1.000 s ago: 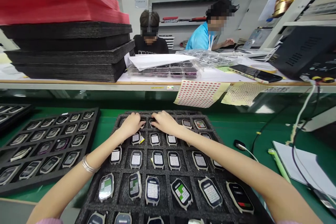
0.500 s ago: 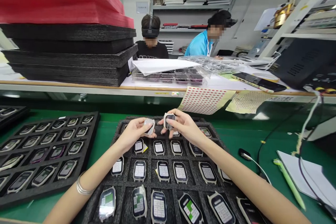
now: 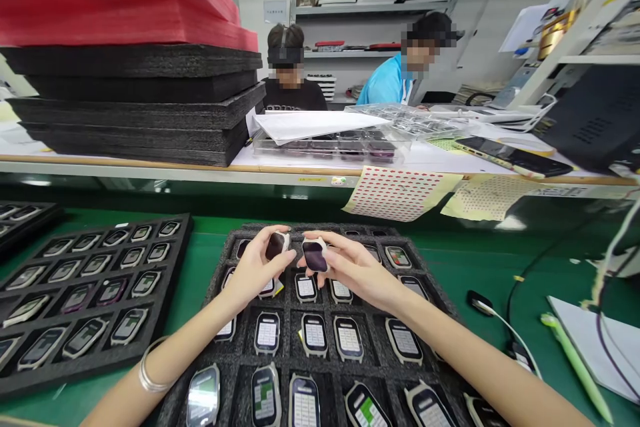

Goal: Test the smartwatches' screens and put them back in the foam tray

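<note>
My left hand (image 3: 260, 259) is closed around a smartwatch case (image 3: 276, 246), its dark screen tilted up. Close beside it, my right hand (image 3: 345, 257) grips a second smartwatch case (image 3: 315, 256) by the edges, its dark screen facing me. Neither watch has a strap. Both hands hover over the far part of a black foam tray (image 3: 287, 363). In its compartments lie several watch cases, many with lit screens showing white grids, such as this watch (image 3: 349, 337). A few show green and white blocks, like one watch (image 3: 266, 395) in the front row.
Another foam tray (image 3: 170, 293) of watches lies at left. Behind stands a shelf edge (image 3: 280, 177) with stacked black foam (image 3: 130, 90), a phone (image 3: 515, 156) and hanging sticker sheets (image 3: 400, 192). A green pen (image 3: 575, 367) and cable (image 3: 515, 337) lie right. Two people sit beyond.
Both watches have turned so their dark screens now face me more. My right hand has dropped slightly. The view has shifted a little to the left.
</note>
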Action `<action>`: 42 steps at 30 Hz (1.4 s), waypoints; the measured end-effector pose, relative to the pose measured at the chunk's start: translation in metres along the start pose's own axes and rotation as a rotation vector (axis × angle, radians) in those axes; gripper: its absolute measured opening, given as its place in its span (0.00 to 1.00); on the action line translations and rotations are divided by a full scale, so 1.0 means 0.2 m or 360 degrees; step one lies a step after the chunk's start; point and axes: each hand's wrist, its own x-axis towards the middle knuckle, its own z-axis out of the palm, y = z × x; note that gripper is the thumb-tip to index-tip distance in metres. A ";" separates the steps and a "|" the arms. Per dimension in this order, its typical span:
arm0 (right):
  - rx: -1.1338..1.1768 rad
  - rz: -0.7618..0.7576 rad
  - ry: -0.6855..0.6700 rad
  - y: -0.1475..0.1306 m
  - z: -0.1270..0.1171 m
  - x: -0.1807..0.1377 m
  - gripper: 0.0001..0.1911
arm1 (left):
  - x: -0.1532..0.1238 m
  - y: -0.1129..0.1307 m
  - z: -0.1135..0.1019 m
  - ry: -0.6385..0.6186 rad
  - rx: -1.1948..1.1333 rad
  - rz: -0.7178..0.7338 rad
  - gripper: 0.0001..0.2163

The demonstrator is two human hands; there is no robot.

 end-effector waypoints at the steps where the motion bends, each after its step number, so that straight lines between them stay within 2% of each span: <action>1: -0.0028 -0.0010 -0.0008 0.00 0.00 0.00 0.17 | -0.01 0.00 0.00 0.0014 0.0020 0.0015 0.17; 7: -0.0032 0.0015 0.0041 -0.01 -0.01 -0.01 0.17 | -0.04 -0.01 0.01 -0.0037 0.0216 0.0108 0.14; 11: 0.0084 0.0059 0.0001 -0.01 -0.01 -0.01 0.18 | -0.06 -0.02 0.01 -0.0111 0.0392 0.0170 0.11; 15: 0.0185 0.0041 -0.0063 -0.01 0.00 -0.01 0.18 | -0.08 -0.03 0.02 -0.0085 0.0453 0.0152 0.13; 21: 0.0087 0.0076 -0.0021 -0.01 -0.01 -0.01 0.19 | -0.09 -0.01 0.03 -0.0053 0.0549 0.0156 0.17; 29: 0.0035 0.0054 0.0066 -0.01 -0.02 -0.01 0.17 | -0.10 0.02 0.03 -0.0107 0.0647 0.0195 0.14; 42: -0.0023 0.0129 0.0095 -0.02 -0.01 -0.01 0.21 | -0.10 0.02 0.02 -0.0027 0.0619 0.0214 0.14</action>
